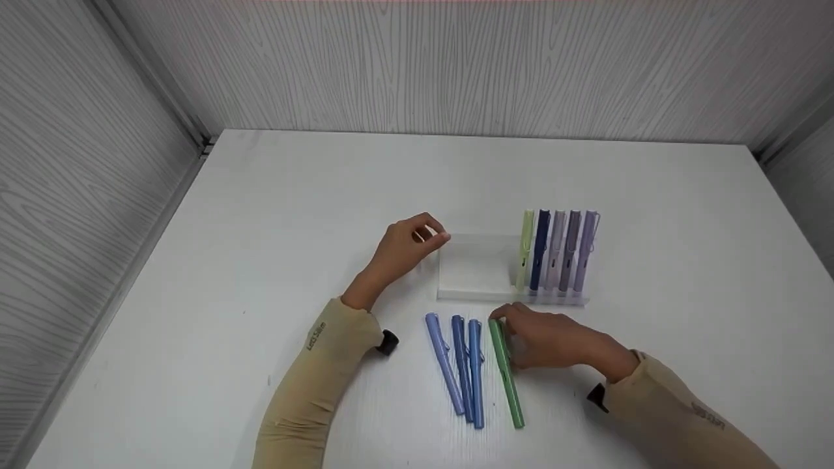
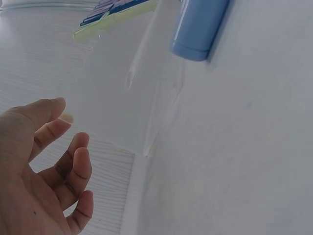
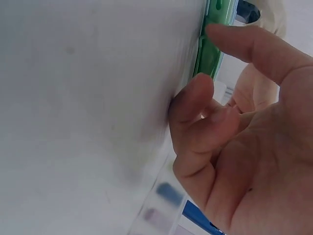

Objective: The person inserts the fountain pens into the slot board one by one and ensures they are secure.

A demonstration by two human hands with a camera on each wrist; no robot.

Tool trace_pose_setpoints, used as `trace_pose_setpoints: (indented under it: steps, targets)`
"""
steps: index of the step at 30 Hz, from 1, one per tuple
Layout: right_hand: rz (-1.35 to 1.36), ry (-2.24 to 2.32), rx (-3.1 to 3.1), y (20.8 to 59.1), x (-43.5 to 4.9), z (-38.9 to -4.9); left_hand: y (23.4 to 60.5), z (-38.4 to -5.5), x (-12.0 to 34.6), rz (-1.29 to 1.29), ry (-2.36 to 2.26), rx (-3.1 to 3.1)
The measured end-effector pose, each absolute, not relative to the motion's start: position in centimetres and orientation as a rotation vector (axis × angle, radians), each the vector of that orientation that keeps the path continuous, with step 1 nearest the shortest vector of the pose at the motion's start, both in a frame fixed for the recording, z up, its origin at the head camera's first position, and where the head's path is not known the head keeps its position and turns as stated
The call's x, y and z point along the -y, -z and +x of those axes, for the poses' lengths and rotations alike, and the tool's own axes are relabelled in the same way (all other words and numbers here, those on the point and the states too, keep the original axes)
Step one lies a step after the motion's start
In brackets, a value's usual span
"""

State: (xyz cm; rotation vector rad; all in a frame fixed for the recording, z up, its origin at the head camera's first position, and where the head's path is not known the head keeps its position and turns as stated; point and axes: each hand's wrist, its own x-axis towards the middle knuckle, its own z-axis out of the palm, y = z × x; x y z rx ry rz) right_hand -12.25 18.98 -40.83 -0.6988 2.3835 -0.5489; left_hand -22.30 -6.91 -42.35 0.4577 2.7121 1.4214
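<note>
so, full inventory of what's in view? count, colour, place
clear rack: 1, transparent, on table
lime pen: 1, pale yellow-green, upright in rack
navy pen: 1, dark blue, rack, right of lime
purple pens: 3, lilac to grey-purple, rack's right end
periwinkle pen: 1, light violet-blue, lying on table
blue pens: 2, blue, between periwinkle and green
green pen: 1, green, rightmost on table
table: 1, white, under everything
panels: 3, grey wood-grain, left, back, right
sleeves: 2, tan, both arms
black pieces: 2, black, at cuffs
left hand: 1, bare, rack's upper left corner
right hand: 1, bare, fingers on green pen
</note>
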Motion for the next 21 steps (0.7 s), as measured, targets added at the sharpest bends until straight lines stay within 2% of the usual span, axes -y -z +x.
trace_pose_setpoints:
  steps: [9, 21]
  targets:
    - [-0.743, 0.615, -2.411, 40.4, -19.4, -12.4, 42.6, -22.4, 7.0, 0.472, -1.441, -2.708]
    - [-0.593, 0.968, -2.359, 40.3, -20.2, -13.1, 42.3, -22.3, 7.0, 0.433, -1.428, -2.692]
